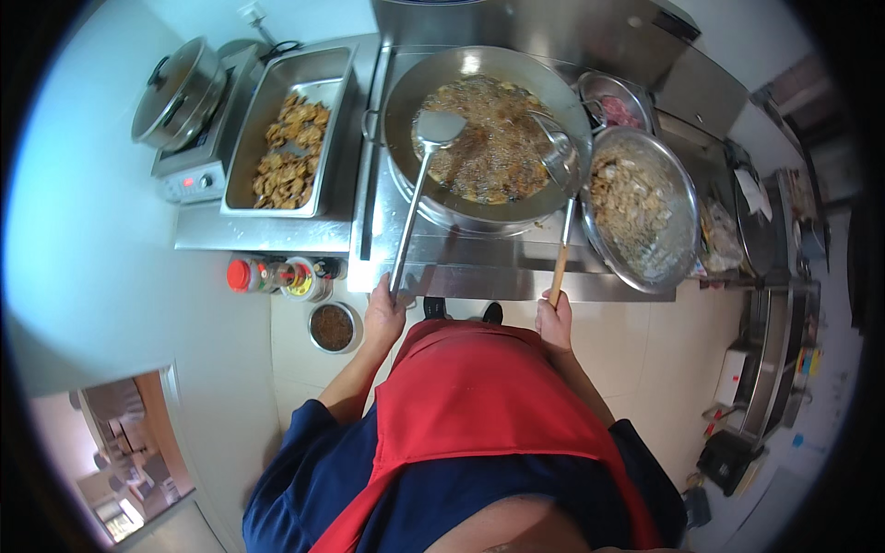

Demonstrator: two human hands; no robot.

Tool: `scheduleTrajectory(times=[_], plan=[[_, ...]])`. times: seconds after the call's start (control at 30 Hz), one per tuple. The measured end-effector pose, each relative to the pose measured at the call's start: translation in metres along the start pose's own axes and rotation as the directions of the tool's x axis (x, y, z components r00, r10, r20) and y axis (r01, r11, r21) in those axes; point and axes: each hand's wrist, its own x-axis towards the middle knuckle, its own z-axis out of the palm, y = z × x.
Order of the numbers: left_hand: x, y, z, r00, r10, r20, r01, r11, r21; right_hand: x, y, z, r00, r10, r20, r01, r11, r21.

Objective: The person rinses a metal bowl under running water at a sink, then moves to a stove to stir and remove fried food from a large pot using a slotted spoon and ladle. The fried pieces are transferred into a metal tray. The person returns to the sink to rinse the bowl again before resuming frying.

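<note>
My left hand (384,314) is closed round the handle of a metal wok spatula (441,127), whose blade lies over the left side of a large wok (477,214). Pieces of food bubble in the wok's dark oil (484,148). With my right hand (555,319) I grip the wooden handle of a metal skimmer (559,157); its head is at the wok's right side, partly in the oil. Right of the wok, a tilted steel bowl (682,207) holds battered raw pieces (626,193). Fried pieces (285,181) lie in a deep steel tray (228,200) to the left.
A lidded pot (181,104) stands on an induction cooker (190,186) at the far left. Behind the tilted bowl, a smaller bowl holds red meat (617,110). Jars (242,275) and a round container (333,327) stand low beside the counter. Steel shelving (764,366) is at the right.
</note>
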Motion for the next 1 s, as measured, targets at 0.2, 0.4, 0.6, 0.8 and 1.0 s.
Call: scheduleTrajectory(times=[0.2, 0.4, 0.6, 0.8, 1.0], plan=[[0.001, 0.005, 0.001, 0.998, -0.019, 0.053, 0.021, 0.999, -0.038, -0.005, -0.009, 0.002, 1.0, -0.012, -0.018, 0.012, 1.0, -0.01], [0.005, -0.001, 0.0, 0.997, -0.004, 0.074, 0.007, 0.999, -0.035, -0.007, -0.014, 0.006, 0.999, -0.006, -0.041, 0.005, 1.0, -0.013], [0.007, -0.003, -0.002, 0.997, -0.004, 0.076, 0.008, 0.998, -0.06, -0.006, -0.012, 0.006, 0.999, -0.001, -0.038, 0.001, 1.0, 0.018], [0.01, -0.005, -0.002, 0.996, 0.004, 0.094, 0.001, 0.998, -0.057, -0.005, -0.012, 0.009, 0.999, 0.018, -0.044, -0.016, 0.999, 0.035], [0.011, -0.005, -0.002, 0.994, -0.003, 0.111, 0.01, 0.998, -0.069, -0.005, -0.013, 0.011, 0.998, 0.027, -0.052, -0.026, 0.999, 0.026]])
